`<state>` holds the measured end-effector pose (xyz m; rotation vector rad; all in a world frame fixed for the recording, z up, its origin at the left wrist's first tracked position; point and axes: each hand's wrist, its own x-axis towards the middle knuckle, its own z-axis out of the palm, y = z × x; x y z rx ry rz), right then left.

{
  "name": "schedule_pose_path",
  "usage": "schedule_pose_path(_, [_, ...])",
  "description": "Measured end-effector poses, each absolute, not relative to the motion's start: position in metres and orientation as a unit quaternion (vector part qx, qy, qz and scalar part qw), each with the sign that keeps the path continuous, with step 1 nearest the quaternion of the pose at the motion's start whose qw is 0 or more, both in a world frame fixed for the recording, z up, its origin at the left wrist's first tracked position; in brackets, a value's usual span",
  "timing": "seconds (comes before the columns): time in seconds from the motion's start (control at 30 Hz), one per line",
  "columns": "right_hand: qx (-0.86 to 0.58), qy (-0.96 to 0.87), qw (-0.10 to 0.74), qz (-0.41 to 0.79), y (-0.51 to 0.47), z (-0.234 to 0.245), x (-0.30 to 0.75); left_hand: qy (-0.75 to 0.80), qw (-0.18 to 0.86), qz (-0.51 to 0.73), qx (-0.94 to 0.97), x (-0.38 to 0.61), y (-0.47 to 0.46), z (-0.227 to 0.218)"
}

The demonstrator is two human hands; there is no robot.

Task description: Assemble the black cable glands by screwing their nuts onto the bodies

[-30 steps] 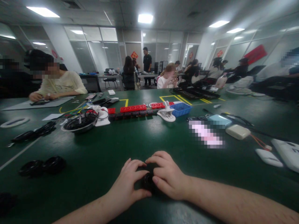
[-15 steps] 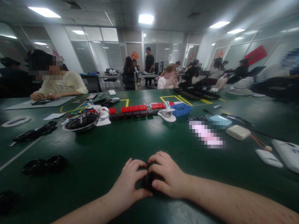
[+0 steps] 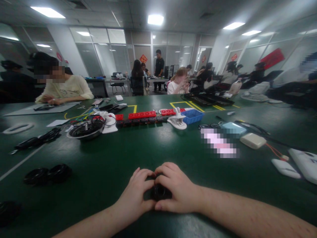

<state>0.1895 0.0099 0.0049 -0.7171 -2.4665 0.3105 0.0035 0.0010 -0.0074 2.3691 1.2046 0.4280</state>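
Observation:
A small round black part (image 3: 159,192) lies on the green table (image 3: 153,148) just in front of me, mostly covered by my fingers. My left hand (image 3: 135,195) curls round its left side, thumb and fingertips pressed against it. My right hand (image 3: 178,190) wraps over its top and right side, fingers bent and touching the left fingertips. Only the dark middle of the part shows between the two thumbs.
Two black round parts (image 3: 48,174) lie at the left. Farther back stand a bowl of black cables (image 3: 85,129), red strips (image 3: 141,115), a blue tray (image 3: 192,116) and white devices (image 3: 252,140). A person in a pale shirt (image 3: 65,90) works at the far left; others sit behind.
Both hands have stayed on the black part. The right thumb has dropped lower and the fingers have closed in a little tighter round it.

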Motion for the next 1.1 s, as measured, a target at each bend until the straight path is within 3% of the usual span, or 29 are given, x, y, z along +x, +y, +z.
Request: schedule_pose_path(1.1, [-0.229,-0.930,0.227,0.178,0.007,0.011,0.190,0.424,0.210,0.175,0.864,0.001,0.002,-0.016])
